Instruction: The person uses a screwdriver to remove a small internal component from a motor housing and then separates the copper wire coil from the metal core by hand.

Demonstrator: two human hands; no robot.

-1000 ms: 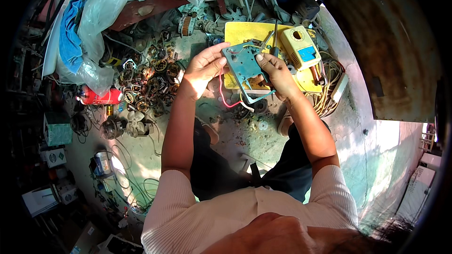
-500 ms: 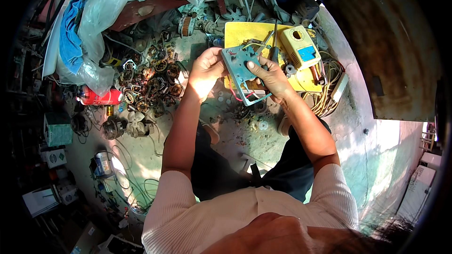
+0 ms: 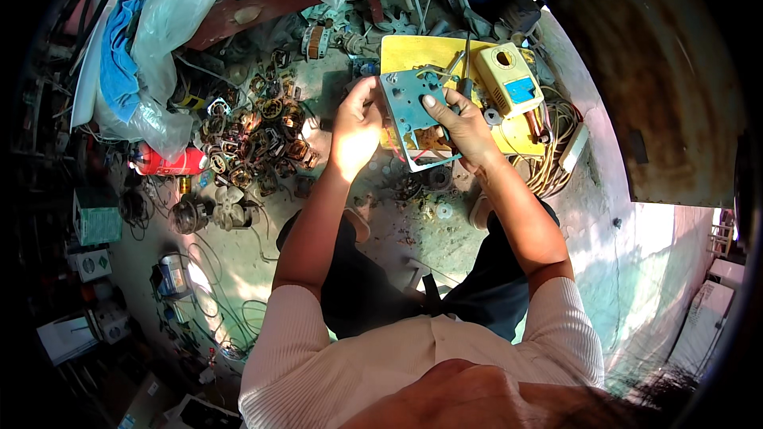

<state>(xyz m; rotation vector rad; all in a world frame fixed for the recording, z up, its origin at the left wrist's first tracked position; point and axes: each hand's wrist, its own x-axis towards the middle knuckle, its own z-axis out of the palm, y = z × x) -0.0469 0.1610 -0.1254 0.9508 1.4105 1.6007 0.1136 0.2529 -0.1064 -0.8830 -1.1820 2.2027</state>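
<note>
A flat grey-blue panel (image 3: 408,103) with holes and a cut-out at its near end is held up over the floor, in front of a yellow board (image 3: 397,48). My left hand (image 3: 358,121) grips its left edge, with the fingertips hidden behind it. My right hand (image 3: 470,129) is closed on the right side, thumb pressed flat on the face and the other fingers partly hidden underneath. A bit of red wire shows by the panel's near end. Beyond my right hand, a screwdriver (image 3: 466,83) lies on the yellow board beside a cream housing (image 3: 499,71) with a round hole and a blue patch.
Several copper-wound motor cores (image 3: 266,123) are heaped on the floor to the left. Near them lie a red bottle (image 3: 171,160) and a metal fan part (image 3: 230,210). Coiled cable (image 3: 556,171) and a white power strip (image 3: 574,149) lie right of the yellow board.
The panel has turned in my hands, so its face shows more squarely. Less of the red wire is visible at its near end. Both hands keep their hold.
</note>
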